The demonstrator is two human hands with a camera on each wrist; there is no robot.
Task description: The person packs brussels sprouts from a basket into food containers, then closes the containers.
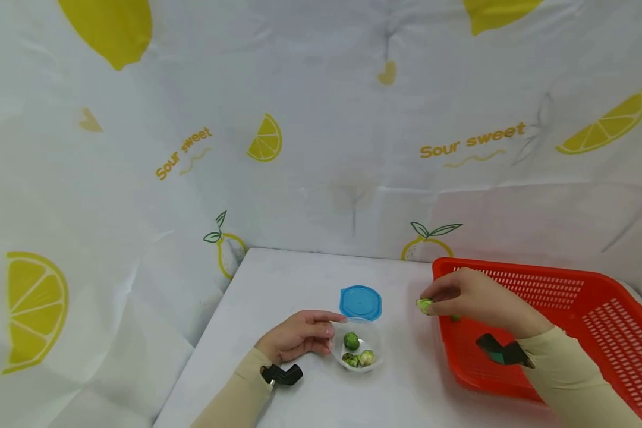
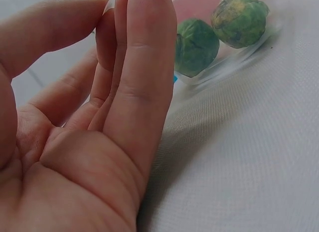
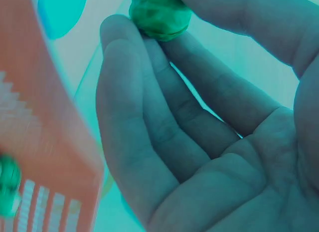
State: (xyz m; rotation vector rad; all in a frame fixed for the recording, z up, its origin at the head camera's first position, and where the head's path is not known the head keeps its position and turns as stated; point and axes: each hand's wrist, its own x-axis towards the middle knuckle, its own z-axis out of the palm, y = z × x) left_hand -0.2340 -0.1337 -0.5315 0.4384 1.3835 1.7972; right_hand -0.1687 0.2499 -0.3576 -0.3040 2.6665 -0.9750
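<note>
A clear round bowl (image 1: 374, 340) holds several Brussels sprouts (image 1: 351, 340); two of them (image 2: 240, 21) show through its side in the left wrist view. At the bowl's left rim, my left hand (image 1: 298, 336) grips the edge with thumb and fingers. My right hand (image 1: 481, 300) pinches a sprout (image 1: 424, 306) between thumb and fingertips, just over the left rim of the red basket (image 1: 444, 351). The right wrist view shows that sprout (image 3: 159, 15) at the fingertips and my palm (image 3: 239, 187) turned to the camera.
A blue lid (image 1: 361, 302) lies flat on the white table (image 1: 278, 279), behind the bowl. Something green (image 1: 455, 318) is inside the basket beneath my right hand. A white cloth (image 1: 321, 119) printed with lemons hangs behind and to the left.
</note>
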